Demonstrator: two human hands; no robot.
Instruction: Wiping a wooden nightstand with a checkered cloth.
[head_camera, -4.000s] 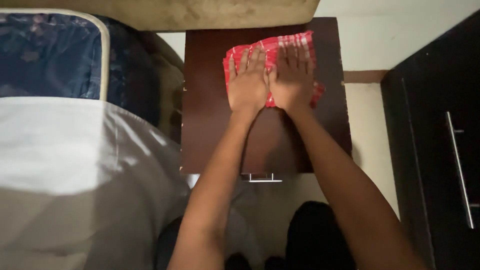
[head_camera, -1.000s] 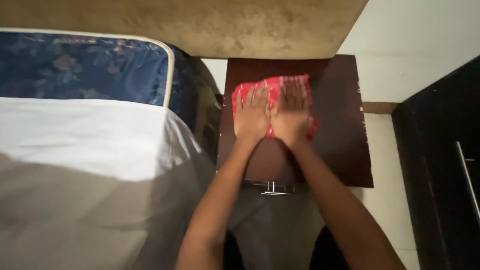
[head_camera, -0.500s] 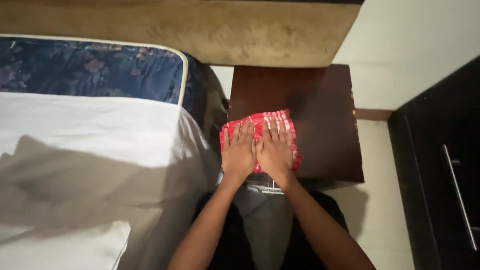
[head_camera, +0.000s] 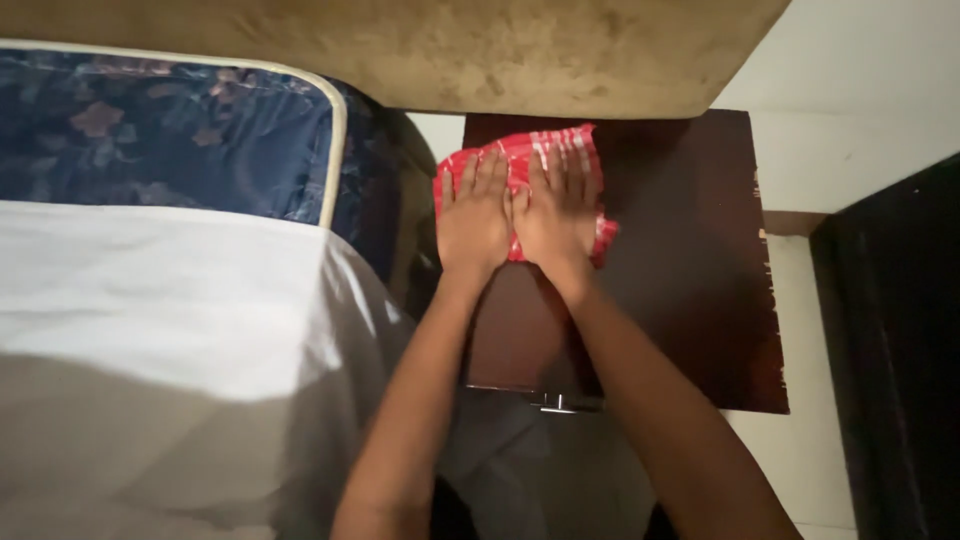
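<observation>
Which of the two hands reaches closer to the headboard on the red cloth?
The right hand; its fingertips lie farther up the red cloth than the left hand, nearer the headboard.

cloth (head_camera: 520, 160): slid from the tabletop's (head_camera: 690, 280) front edge to its back left corner
hands: left hand (head_camera: 473, 222) and right hand (head_camera: 556, 212) moved along with it

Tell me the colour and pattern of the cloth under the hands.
Red cloth with thin white stripes crossing like a check, seen in the head view.
</observation>
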